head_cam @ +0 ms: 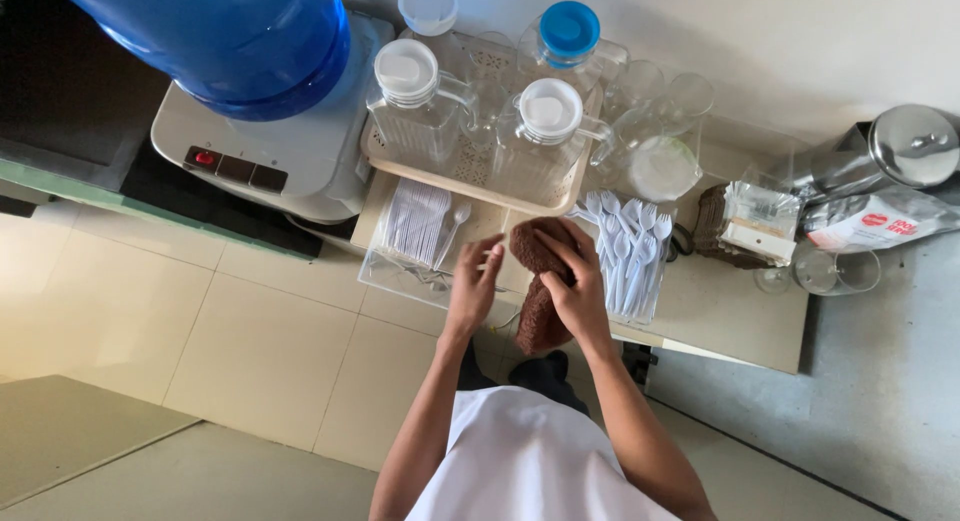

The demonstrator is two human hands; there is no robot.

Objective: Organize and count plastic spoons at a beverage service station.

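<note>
Right hand gripping brown cloth at worktop edge, left hand beside it, fingers loosely curled and empty, white forks just right, silver red-labelled pouch far right

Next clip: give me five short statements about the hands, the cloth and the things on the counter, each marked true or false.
1. The right hand rests on a brown cloth. True.
2. The left hand holds a glass. False: it holds no glass; its fingers are beside the cloth, at the counter edge.
3. White plastic forks lie to the right of the cloth. True.
4. The water bottle on the dispenser is red. False: it is blue.
5. The jugs stand in a beige tray. True.
</note>
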